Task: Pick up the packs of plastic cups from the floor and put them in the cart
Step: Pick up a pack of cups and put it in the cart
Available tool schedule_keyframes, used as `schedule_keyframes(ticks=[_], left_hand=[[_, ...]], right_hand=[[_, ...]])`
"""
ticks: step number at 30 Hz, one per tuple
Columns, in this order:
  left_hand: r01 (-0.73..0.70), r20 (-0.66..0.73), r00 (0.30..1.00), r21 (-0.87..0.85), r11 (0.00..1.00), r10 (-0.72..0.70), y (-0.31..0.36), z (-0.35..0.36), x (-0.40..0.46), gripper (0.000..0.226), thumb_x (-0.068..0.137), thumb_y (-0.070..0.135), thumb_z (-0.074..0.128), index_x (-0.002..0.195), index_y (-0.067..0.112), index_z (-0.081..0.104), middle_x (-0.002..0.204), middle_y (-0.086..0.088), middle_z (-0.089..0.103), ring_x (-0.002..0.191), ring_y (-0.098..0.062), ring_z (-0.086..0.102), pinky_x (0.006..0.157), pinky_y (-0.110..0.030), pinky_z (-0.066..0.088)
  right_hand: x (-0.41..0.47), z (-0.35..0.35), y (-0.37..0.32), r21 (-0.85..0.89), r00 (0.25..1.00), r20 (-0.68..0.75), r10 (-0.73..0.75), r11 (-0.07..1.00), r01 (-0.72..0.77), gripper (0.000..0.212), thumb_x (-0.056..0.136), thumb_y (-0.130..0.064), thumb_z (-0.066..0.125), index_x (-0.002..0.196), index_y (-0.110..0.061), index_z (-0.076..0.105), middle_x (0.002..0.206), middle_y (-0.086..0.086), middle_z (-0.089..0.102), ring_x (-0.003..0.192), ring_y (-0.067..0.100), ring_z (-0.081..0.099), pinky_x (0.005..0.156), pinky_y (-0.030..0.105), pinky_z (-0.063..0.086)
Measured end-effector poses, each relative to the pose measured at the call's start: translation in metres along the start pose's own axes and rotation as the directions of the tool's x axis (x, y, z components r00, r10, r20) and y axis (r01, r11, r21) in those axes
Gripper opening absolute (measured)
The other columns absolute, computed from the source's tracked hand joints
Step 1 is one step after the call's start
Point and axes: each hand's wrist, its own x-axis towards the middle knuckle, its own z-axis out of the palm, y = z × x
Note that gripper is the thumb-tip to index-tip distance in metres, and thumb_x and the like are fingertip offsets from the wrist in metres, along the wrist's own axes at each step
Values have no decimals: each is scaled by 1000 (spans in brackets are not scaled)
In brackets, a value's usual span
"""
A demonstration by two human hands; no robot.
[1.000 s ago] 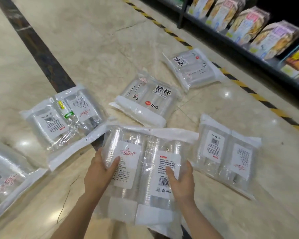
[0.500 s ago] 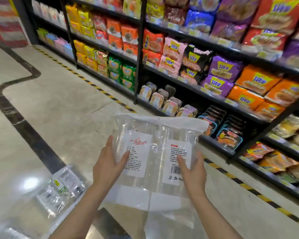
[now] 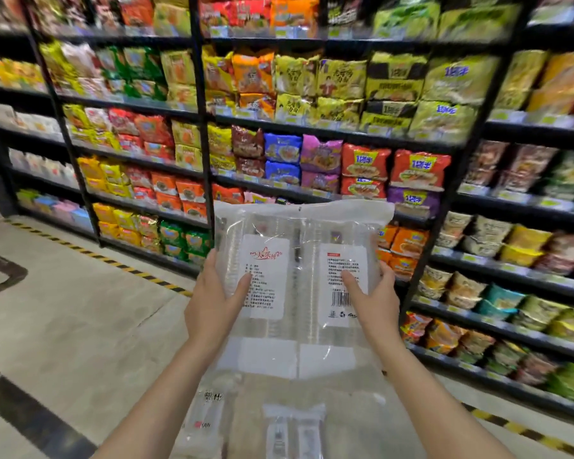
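A clear pack of plastic cups (image 3: 299, 293) with two white labels is held up in front of me at chest height. My left hand (image 3: 217, 301) grips its left side, thumb on the front label. My right hand (image 3: 375, 301) grips its right side, thumb on the barcode label. Two more packs of cups lie on the floor below, one (image 3: 206, 422) under my left forearm and one (image 3: 294, 432) between my arms. No cart is in view.
Black shelves (image 3: 203, 127) full of noodle and snack bags run along the far and right sides. A yellow-black striped line (image 3: 136, 271) on the marble floor (image 3: 63, 309) marks their foot. A dark floor band (image 3: 30, 419) crosses the lower left.
Both hands have lifted the pack off the floor and raised it. My view has swung up from the floor packs to the shelves.
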Motion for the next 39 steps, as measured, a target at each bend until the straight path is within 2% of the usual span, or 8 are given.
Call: schedule_keyframes(ticks=[4,10,13,18,24,31,34,39], left_hand=[[-56,29,998,-14,998,57,31,-1,-6,76,86,53,51,148,27,17,137,-8,47,124,-30,46,90,-45,43],[-228,169,956,-100,969,242,86,16,-26,74,86,56,51,147,26,21,136,-11,48,122,-34,48,93,-49,44],[-299,239,904,-238,924,354,118,36,-48,71,85,53,53,145,27,23,139,-9,47,123,-33,48,92,-47,43],[-350,326,821,-361,864,469,179,78,-90,72,86,53,52,146,29,20,141,-4,46,125,-30,47,89,-45,43],[-384,378,717,-489,784,586,261,146,-152,76,86,54,51,148,27,15,146,-1,39,130,-25,42,94,-43,41],[-362,450,589,-595,718,671,385,245,-222,87,77,70,46,147,24,20,141,-6,46,125,-29,48,93,-43,42],[-338,463,554,-635,695,692,441,290,-246,91,68,77,36,143,26,25,137,-5,49,122,-30,49,94,-45,44],[-334,442,501,-694,637,744,520,354,-295,75,84,56,55,145,26,23,140,-3,46,127,-27,46,98,-42,39]], right_hand=[[-20,-40,-12,-23,997,-75,-15,1000,14,81,77,-53,65,142,-21,30,133,-1,53,119,20,52,100,44,44],[-66,-120,-11,-70,953,-304,14,997,-37,71,85,-40,63,144,-17,30,136,0,51,125,20,48,103,34,39],[-93,-165,-8,-107,908,-419,18,992,-68,60,87,-33,63,138,-16,37,127,-2,55,116,19,53,90,27,39],[-127,-239,6,-106,828,-558,46,986,-126,61,87,-36,61,141,-24,33,110,-16,46,106,9,52,86,31,46],[-146,-334,44,-98,713,-691,118,962,-254,82,78,-59,59,145,-26,25,135,-5,49,121,20,52,98,44,46],[-128,-474,90,-98,592,-800,99,952,-292,77,83,-48,61,146,-22,26,143,0,44,127,22,46,102,46,42],[-115,-537,109,-98,545,-833,92,946,-310,72,86,-42,61,145,-19,27,138,0,46,126,21,46,96,33,39],[-95,-629,146,-79,506,-857,101,943,-323,66,86,-39,63,141,-20,31,109,-11,46,97,10,48,81,28,40]])
